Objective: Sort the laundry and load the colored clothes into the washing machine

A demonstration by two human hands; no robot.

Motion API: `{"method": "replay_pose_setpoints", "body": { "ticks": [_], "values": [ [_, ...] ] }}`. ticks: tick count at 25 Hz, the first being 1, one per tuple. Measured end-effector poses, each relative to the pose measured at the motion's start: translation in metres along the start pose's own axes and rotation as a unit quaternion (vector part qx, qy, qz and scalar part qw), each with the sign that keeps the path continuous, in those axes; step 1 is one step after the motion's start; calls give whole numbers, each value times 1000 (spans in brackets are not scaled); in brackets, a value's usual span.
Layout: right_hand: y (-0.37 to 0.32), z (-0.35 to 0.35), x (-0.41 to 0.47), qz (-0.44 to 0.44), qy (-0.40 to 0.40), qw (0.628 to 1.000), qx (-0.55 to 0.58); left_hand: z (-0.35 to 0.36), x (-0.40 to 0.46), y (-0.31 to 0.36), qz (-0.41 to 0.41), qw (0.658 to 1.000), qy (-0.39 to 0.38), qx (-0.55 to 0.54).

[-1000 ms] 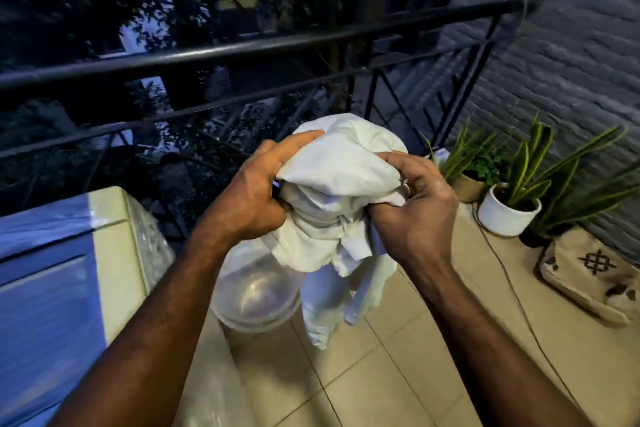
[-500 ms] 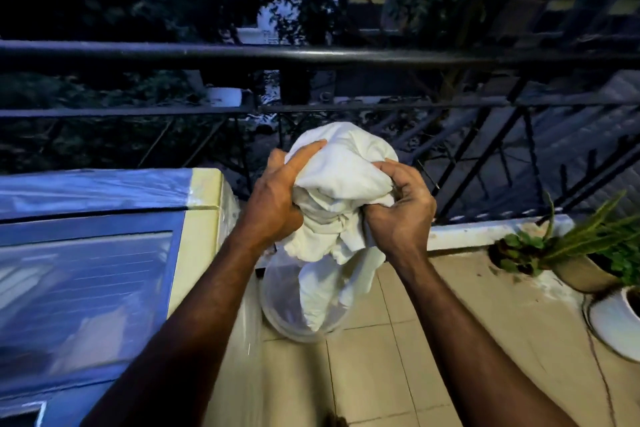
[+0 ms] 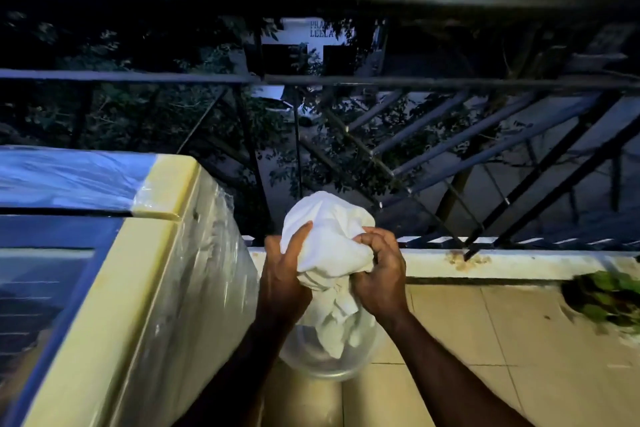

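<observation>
I am holding a bunched white cloth (image 3: 325, 236) in mid-air, its loose end hanging down into a clear tub (image 3: 332, 362) on the tiled floor (image 3: 485, 340). My left hand (image 3: 282, 279) is gripping its left side, thumb pressed up along the fabric; my right hand (image 3: 379, 276) is clenching its right side, fingers curled in. The washer (image 3: 145, 270), wrapped in plastic film, is standing just to my left, the railing (image 3: 346, 80) beyond.

"PRA…", "LEELA" on white sign (image 3: 313, 32)
</observation>
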State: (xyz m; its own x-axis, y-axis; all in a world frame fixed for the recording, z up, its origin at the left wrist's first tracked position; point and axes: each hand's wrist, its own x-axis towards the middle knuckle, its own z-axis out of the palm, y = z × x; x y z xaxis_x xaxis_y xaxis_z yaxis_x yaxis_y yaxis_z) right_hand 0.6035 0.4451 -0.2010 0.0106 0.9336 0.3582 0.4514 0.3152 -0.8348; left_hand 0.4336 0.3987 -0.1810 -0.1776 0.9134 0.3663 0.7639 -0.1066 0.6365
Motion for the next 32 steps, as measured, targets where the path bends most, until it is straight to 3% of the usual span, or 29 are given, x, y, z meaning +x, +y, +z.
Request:
{"method": "replay_pose_setpoints", "body": {
  "ticks": [2,6,8,11,14,16,20,22,23,25,27,29,30,32],
  "values": [
    [44,21,-16,21,-25,999,-1,42,-18,-34,26,996,-24,87],
    [128,56,-49,62,-82,994,-21,110,-54,-94,-105,986,-120,45],
    [174,74,-67,54,-125,990,-48,146,-75,-128,-140,968,-194,81],
    [233,94,-91,66,-192,971,-124,193,-102,-171,-146,962,-208,104],
    [279,110,-106,26,-261,945,-195,224,-114,-207,-141,934,-285,164],
    [304,127,-112,61,-298,923,-235,248,-121,-230,-133,922,-315,184],
    [330,168,-125,157,-369,841,-364,292,-139,-262,-91,880,-379,271],
    [333,179,-132,199,-450,783,-381,308,-140,-274,-121,850,-420,296],
    [333,183,-135,223,-508,741,-379,314,-140,-278,-131,824,-470,288],
    [334,187,-140,232,-617,651,-377,322,-148,-281,-112,740,-601,281],
    [331,189,-141,203,-657,617,-382,323,-151,-282,-113,708,-638,280],
    [320,184,-136,166,-617,655,-404,316,-145,-276,-96,730,-605,301],
    [314,178,-137,151,-573,692,-413,313,-142,-270,-80,752,-581,302],
    [297,164,-135,135,-515,730,-428,301,-135,-252,-61,794,-530,292]
  ]
}}
